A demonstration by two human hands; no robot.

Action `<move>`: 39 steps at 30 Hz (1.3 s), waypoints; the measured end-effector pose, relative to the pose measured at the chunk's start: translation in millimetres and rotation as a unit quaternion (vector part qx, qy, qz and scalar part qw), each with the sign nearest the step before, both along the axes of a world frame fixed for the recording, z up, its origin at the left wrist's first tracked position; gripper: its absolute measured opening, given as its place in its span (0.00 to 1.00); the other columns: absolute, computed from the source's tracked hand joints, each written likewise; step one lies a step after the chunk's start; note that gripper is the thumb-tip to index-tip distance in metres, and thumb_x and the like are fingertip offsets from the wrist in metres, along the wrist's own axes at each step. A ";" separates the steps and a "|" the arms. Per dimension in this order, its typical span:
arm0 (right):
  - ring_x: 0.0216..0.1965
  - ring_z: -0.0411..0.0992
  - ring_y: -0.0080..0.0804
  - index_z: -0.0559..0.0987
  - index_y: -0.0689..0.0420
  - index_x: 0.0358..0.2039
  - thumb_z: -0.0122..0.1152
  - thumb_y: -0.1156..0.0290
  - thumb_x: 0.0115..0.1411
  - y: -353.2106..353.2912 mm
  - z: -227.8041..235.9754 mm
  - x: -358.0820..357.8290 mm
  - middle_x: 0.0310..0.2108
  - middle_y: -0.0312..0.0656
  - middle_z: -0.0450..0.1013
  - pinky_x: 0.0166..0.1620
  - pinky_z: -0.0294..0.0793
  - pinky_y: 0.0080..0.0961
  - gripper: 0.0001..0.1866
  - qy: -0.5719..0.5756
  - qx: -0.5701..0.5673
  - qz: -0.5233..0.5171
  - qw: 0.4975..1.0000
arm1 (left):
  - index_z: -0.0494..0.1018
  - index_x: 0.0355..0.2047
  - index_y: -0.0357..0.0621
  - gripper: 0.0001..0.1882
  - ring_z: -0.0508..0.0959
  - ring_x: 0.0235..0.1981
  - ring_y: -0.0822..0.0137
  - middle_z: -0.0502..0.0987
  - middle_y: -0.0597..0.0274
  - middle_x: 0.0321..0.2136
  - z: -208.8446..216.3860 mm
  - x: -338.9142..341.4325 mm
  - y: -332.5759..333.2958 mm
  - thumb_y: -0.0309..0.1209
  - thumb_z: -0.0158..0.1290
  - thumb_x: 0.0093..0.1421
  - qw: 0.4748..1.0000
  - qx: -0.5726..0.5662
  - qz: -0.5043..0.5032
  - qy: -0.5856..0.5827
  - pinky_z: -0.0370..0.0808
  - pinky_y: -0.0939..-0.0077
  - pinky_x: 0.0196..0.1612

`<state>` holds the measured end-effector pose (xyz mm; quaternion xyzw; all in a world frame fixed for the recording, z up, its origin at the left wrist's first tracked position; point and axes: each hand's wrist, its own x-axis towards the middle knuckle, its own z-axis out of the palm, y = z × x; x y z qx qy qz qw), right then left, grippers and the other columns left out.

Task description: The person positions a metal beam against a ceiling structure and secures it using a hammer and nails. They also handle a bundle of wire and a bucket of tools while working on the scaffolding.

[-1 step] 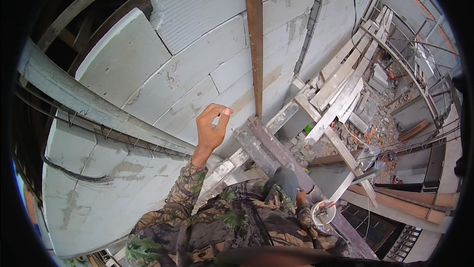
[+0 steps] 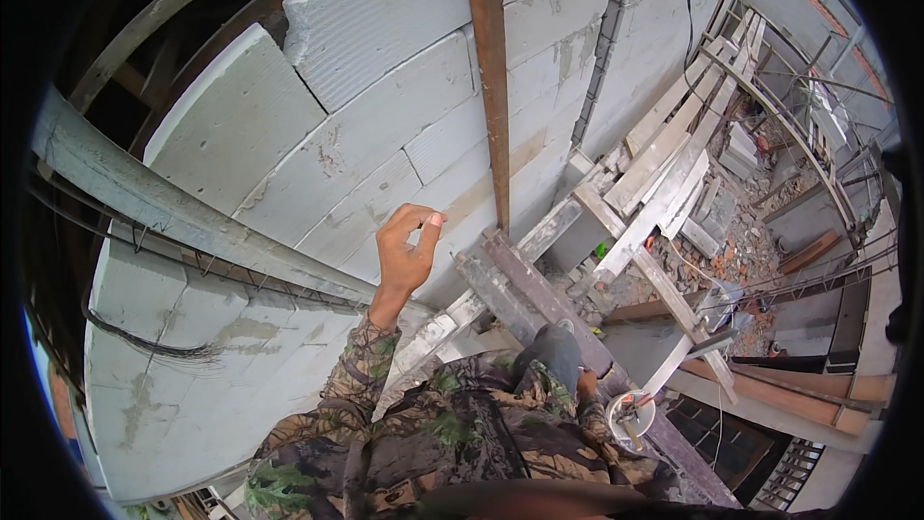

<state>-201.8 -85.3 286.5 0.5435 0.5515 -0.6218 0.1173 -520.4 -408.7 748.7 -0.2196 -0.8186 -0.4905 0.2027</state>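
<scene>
My left hand (image 2: 406, 249) is raised in front of the pale block wall (image 2: 385, 101), its fingers curled and the thumb drawn to the index finger. Nothing shows in the loop between them. Low down beside my body is my right hand (image 2: 586, 383), mostly hidden by the camouflage sleeve, so its fingers cannot be made out. Close to it a white bucket (image 2: 616, 416) with tools in it stands on a purplish plank (image 2: 525, 275). A brown upright post (image 2: 496, 87) runs along the wall, just right of my left hand.
A grey metal beam (image 2: 192, 217) slants across the left, with thin bars and wires (image 2: 154, 345) beside it. Pale timber planks (image 2: 664, 174) lie on the right over broken bricks and rubble (image 2: 736, 241). A dark cable (image 2: 691, 20) hangs down the far wall.
The view has shifted very slightly, and my left hand appears a little farther left. Its curled pose is the same.
</scene>
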 end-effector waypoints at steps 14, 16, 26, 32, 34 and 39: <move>0.17 0.75 0.36 0.79 0.67 0.31 0.56 0.71 0.58 151.4 -46.0 -9.2 0.24 0.47 0.78 0.18 0.71 0.31 0.10 0.045 -0.024 0.040 0.998 | 0.82 0.42 0.51 0.13 0.77 0.51 0.61 0.80 0.62 0.48 217.8 -209.7 51.7 0.41 0.61 0.61 0.779 -0.325 0.314 0.435 0.75 0.62 0.54; 0.23 0.78 0.38 0.78 0.63 0.42 0.52 0.70 0.61 188.3 -37.7 -18.7 0.29 0.47 0.78 0.21 0.75 0.32 0.13 -0.031 -0.080 0.031 0.996 | 0.79 0.50 0.53 0.19 0.73 0.58 0.59 0.77 0.61 0.54 257.7 -246.0 57.1 0.44 0.60 0.61 0.755 -0.371 0.334 0.425 0.69 0.54 0.63; 0.20 0.76 0.32 0.79 0.58 0.37 0.52 0.68 0.63 268.7 11.3 -52.0 0.26 0.44 0.79 0.22 0.73 0.29 0.10 0.031 -0.029 -0.008 0.999 | 0.64 0.67 0.58 0.36 0.63 0.69 0.58 0.69 0.61 0.64 310.3 -325.2 67.9 0.40 0.62 0.58 0.626 -0.590 0.429 0.277 0.48 0.32 0.71; 0.22 0.77 0.37 0.77 0.64 0.38 0.51 0.69 0.64 231.2 13.3 -20.8 0.28 0.46 0.79 0.23 0.76 0.33 0.11 0.001 -0.077 -0.050 0.996 | 0.68 0.64 0.58 0.33 0.74 0.59 0.58 0.77 0.61 0.53 304.7 -341.1 54.4 0.33 0.61 0.57 0.650 -0.575 0.414 0.276 0.52 0.31 0.69; 0.26 0.79 0.40 0.77 0.64 0.40 0.48 0.69 0.65 221.4 8.9 -7.2 0.30 0.47 0.79 0.25 0.78 0.36 0.12 -0.014 -0.102 -0.059 0.993 | 0.69 0.63 0.58 0.32 0.75 0.57 0.57 0.78 0.61 0.51 302.7 -345.8 49.9 0.31 0.60 0.57 0.658 -0.565 0.409 0.284 0.55 0.34 0.68; 0.36 0.80 0.47 0.77 0.63 0.43 0.48 0.64 0.67 211.0 -9.0 12.8 0.34 0.48 0.79 0.35 0.80 0.43 0.15 -0.037 -0.138 -0.086 0.986 | 0.69 0.62 0.58 0.30 0.76 0.54 0.58 0.78 0.62 0.50 296.8 -348.9 38.9 0.31 0.59 0.57 0.674 -0.544 0.385 0.319 0.62 0.45 0.67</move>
